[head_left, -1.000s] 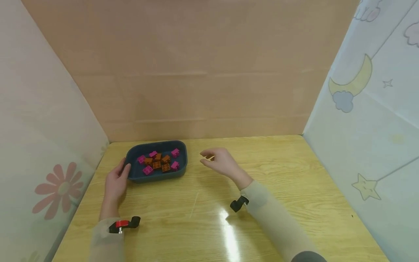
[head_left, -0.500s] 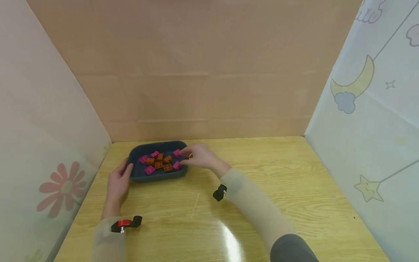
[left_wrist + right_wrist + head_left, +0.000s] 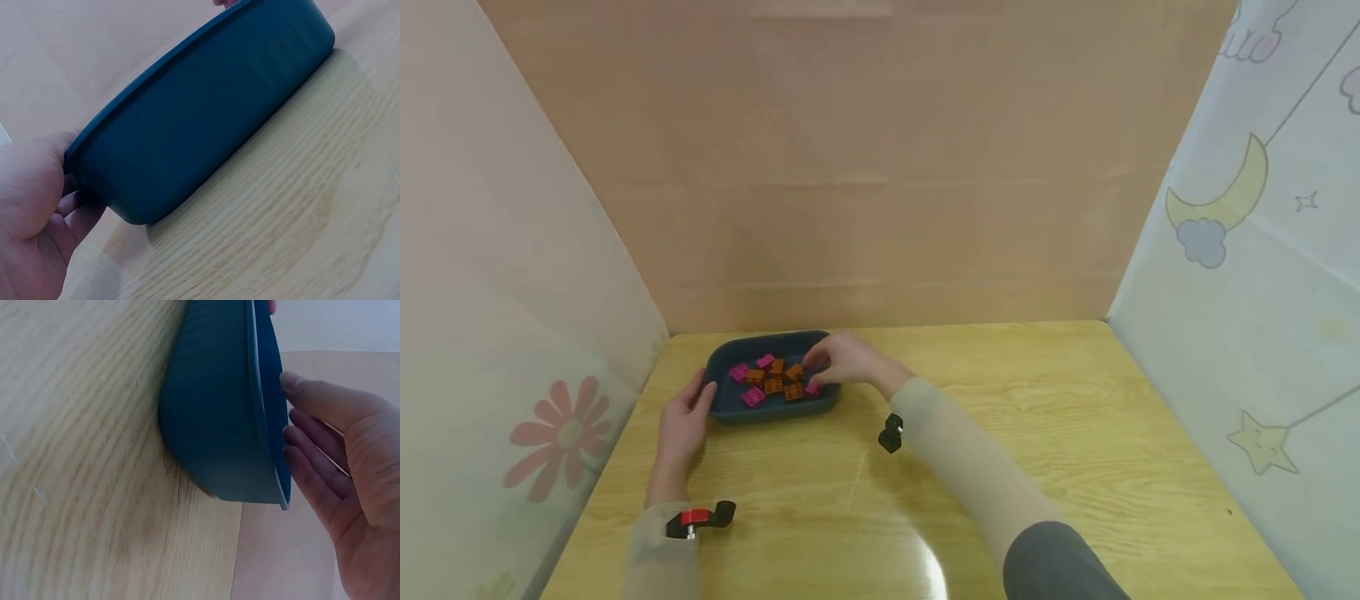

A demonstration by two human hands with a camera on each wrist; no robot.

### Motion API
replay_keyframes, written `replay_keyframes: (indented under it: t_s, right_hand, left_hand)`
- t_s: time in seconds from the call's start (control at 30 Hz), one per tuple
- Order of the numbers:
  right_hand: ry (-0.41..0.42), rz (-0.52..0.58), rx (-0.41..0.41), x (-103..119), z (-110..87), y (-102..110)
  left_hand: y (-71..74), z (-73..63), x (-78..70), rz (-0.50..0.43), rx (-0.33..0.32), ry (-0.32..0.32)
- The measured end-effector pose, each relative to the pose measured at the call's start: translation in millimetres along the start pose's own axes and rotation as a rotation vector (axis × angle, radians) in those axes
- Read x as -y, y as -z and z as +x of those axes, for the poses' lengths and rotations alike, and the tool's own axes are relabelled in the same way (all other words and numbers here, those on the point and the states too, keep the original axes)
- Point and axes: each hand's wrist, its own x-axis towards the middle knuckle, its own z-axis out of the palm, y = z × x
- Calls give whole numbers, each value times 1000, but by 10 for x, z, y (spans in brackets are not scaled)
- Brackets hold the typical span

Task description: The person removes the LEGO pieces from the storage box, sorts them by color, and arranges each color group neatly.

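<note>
A dark blue plastic tray [image 3: 775, 414] holds several pink toy bricks [image 3: 753, 397] and several orange toy bricks [image 3: 773, 386]. My left hand [image 3: 683, 425] grips the tray's left end; in the left wrist view its thumb is at the rim and fingers lie against the outer wall. Over the tray's right end, my right hand [image 3: 853, 364] reaches inside with thumb and fingers apart. The thumb is close to a pink brick at that end, and the hand partly covers this area. From the right wrist view, the tray wall [image 3: 212, 406] hides the bricks and the fingertips' contact.
The tray stands on a wood-grain table [image 3: 1000, 433] near its back edge. A tan sheet [image 3: 880, 167] rises behind, with printed white panels on the left [image 3: 550, 250] and right [image 3: 1247, 333]. A small camera mount is strapped to each wrist.
My right hand has moved left from beside the tray to over its right end, fingers dipping inside. The left hand keeps its hold on the tray. The head view has shifted slightly.
</note>
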Motion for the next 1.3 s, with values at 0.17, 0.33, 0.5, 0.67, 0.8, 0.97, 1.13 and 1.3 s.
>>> replay_keyframes:
  t_s: [0.17, 0.33, 0.5, 0.67, 0.8, 0.97, 1.13, 1.3]
  right_hand:
    - [7, -40, 54, -96, 61, 8]
    - [25, -73, 115, -144, 102, 43]
    - [42, -118, 159, -180, 142, 60]
    - [50, -178, 207, -218, 171, 43]
    - [64, -225, 215, -226, 197, 27]
    - [78, -262, 223, -204, 260, 12]
    - [74, -292, 233, -160, 289, 20]
    - [52, -324, 245, -136, 290, -4]
  left_hand:
    - [-27, 14, 6, 19, 14, -26]
    - [-32, 39, 10, 34, 15, -34]
    - [-41, 36, -8, 18, 25, -23]
    - [-39, 17, 14, 20, 42, -24]
    - [-19, 14, 32, 33, 43, -38]
    - [29, 14, 30, 47, 34, -39]
    - [39, 29, 38, 40, 28, -41]
    - [22, 32, 64, 23, 32, -41]
